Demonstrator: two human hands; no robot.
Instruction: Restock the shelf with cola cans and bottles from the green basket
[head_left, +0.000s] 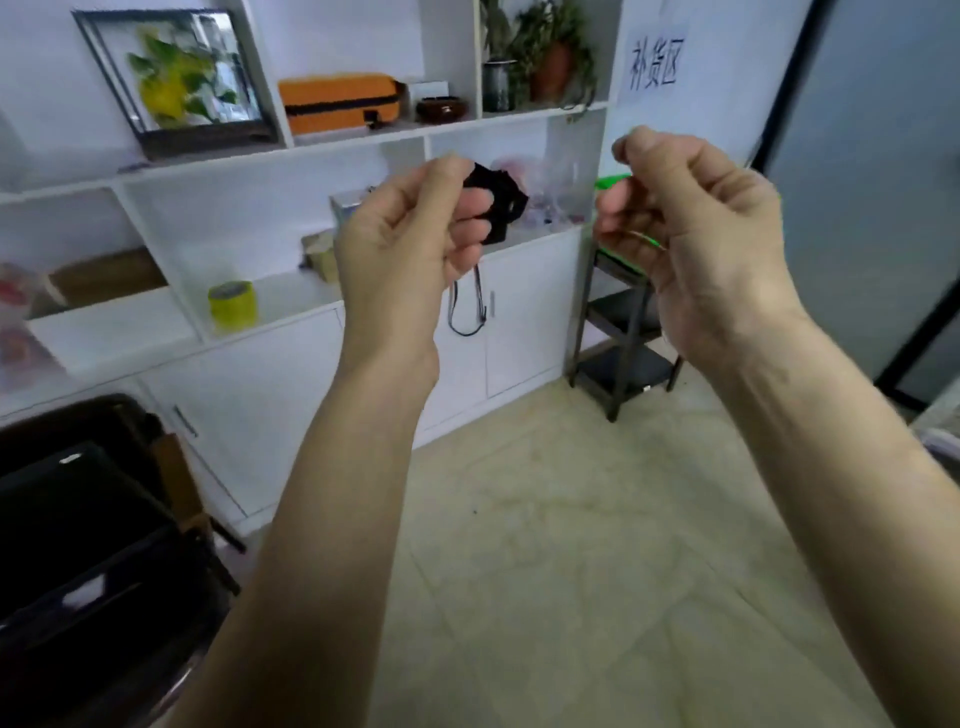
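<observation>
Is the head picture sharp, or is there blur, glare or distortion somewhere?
Head view: soft motion blur overall, strongest at the left edge; wide-angle bending curves the white shelf unit; the glass of the framed picture reflects light; both the left hand and the right hand are fairly clear; the green basket is mostly hidden.

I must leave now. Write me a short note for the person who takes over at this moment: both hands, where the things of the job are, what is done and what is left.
Left hand: raised, fingers curled; a black object shows just behind its fingertips, but whether the hand holds it cannot be told.
Right hand: raised, fingers curled, apparently holding nothing.
Green basket: only a green edge shows behind the right hand, on top of the black rack by the white cabinet.
Cola cans and bottles: none in view.
Done: nothing that can be seen.
Left: walk to the rack, take the cans and bottles from the basket, and place them on the shelf.
</observation>
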